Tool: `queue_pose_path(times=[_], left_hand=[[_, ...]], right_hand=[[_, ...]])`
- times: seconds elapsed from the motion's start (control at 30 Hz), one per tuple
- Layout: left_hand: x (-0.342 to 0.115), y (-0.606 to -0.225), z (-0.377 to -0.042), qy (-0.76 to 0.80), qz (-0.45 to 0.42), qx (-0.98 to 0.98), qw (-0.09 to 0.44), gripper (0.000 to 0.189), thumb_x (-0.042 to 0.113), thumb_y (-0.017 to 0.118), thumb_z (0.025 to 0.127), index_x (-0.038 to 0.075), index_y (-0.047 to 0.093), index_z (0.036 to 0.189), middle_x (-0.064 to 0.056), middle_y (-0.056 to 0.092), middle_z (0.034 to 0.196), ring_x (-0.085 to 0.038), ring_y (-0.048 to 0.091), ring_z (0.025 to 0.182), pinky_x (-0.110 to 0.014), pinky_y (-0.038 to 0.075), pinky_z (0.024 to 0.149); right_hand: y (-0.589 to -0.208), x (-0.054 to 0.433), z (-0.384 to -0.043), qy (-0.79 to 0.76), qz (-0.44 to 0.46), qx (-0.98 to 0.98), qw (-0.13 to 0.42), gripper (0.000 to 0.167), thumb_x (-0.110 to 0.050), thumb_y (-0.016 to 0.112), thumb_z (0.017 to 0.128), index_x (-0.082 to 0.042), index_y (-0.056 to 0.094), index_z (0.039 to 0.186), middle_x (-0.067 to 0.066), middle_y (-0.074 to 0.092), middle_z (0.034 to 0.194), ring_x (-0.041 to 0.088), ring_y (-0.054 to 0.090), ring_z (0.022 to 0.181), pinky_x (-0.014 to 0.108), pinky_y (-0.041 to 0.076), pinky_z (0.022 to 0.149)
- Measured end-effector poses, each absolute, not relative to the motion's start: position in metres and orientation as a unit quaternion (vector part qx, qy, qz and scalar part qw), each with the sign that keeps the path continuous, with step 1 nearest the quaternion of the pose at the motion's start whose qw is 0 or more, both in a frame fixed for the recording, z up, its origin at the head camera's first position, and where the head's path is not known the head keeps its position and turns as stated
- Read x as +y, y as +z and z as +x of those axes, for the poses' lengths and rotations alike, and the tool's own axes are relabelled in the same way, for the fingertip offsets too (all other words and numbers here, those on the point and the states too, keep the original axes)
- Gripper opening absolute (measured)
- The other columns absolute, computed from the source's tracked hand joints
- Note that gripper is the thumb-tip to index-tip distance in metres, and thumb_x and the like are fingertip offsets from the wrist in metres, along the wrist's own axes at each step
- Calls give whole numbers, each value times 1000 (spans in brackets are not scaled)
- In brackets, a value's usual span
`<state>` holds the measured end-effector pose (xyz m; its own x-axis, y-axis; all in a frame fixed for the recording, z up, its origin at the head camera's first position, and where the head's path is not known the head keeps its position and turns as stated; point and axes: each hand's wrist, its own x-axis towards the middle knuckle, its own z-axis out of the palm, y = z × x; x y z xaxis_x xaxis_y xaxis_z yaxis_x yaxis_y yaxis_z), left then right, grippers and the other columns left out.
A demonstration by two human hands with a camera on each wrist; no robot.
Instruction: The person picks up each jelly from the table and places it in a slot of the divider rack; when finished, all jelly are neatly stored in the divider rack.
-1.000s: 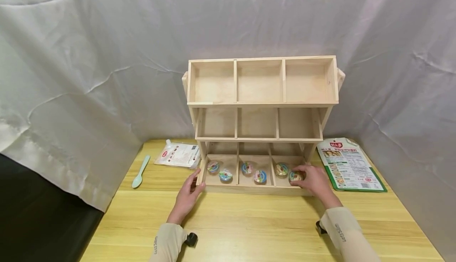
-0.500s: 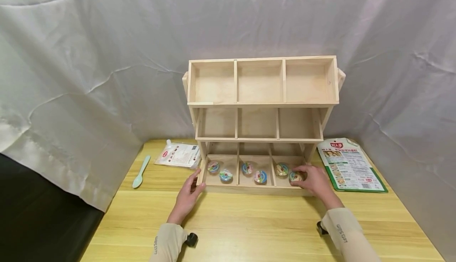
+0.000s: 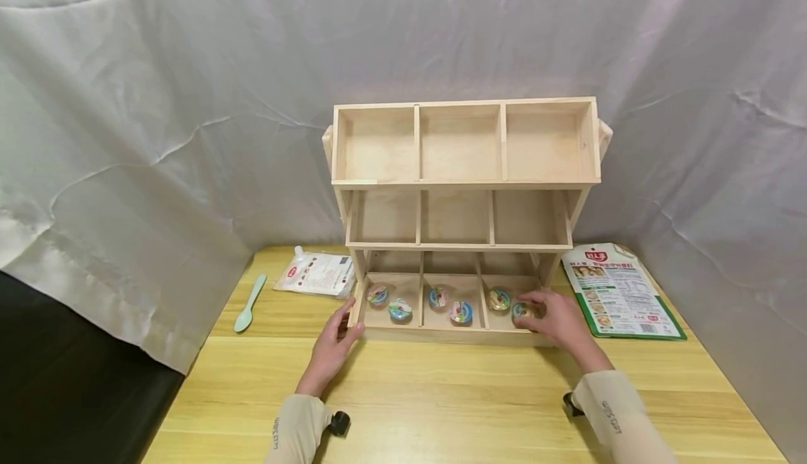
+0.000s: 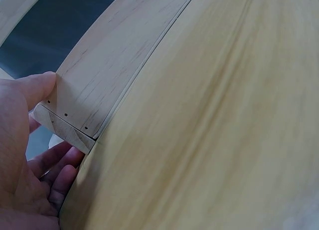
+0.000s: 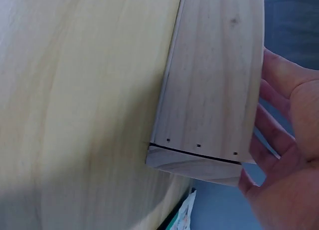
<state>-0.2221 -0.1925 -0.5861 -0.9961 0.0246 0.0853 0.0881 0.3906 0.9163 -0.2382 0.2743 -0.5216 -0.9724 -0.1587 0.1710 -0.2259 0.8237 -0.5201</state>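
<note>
Your left hand (image 3: 332,347) and right hand (image 3: 555,319) meet shelf rack (image 3: 464,183): pale unfinished wood, matt, fine grain. Table (image 3: 441,401): yellow wood-grain, smooth, slight sheen. Small cups (image 3: 461,312): glossy foil-like lids. Right packet (image 3: 616,291): glossy printed plastic. Backdrop (image 3: 157,99): wrinkled grey cloth. Left spoon (image 3: 249,304): matt mint plastic.

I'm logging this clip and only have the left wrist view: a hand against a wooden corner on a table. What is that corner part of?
Observer: It is the front left corner of the lowest tier of a three-tier wooden shelf. The left hand rests against it.
Operator: Where is the other hand?
Observer: The right hand is at the front right corner of the same tier, with its fingers touching a small sealed cup.
Operator: Is anything else in that tier?
Observer: There are six such cups in all, two in each of its three compartments.
</note>
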Motion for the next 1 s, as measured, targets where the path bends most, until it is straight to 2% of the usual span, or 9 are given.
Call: queue_pose_path(times=[0.13,0.37,0.53,1.0], left_hand=[[-193,-586,-222,-551,-33,-833,29,64,38,66,102,26,40,160,-17,59,142,-31,61,122,-49,47,108],[-193,-586,-223,-550,-35,-834,29,65,39,66,102,26,40,160,-17,59,141,-31,61,123,-50,46,108],[-193,-586,-222,-551,-37,-833,30,64,38,66,102,25,40,160,-17,60,140,-30,61,122,-49,47,107],[-192,-586,-221,-552,-36,-833,30,65,38,66,102,24,40,160,-18,59,142,-32,61,123,-53,47,109]], right_hand=[[-520,274,-236,283,120,-948,85,54,-29,87,84,-2,71,128,26,68,129,52,59,121,69,43,102],[-523,276,-226,286,110,-946,103,66,-31,84,87,4,61,138,38,50,143,57,45,131,73,36,106],[-525,278,-221,291,104,-946,97,73,-32,82,89,6,54,144,37,42,149,57,40,135,74,34,108],[-527,279,-217,301,80,-947,79,77,-38,81,90,5,52,146,33,40,154,55,39,138,74,34,109]])
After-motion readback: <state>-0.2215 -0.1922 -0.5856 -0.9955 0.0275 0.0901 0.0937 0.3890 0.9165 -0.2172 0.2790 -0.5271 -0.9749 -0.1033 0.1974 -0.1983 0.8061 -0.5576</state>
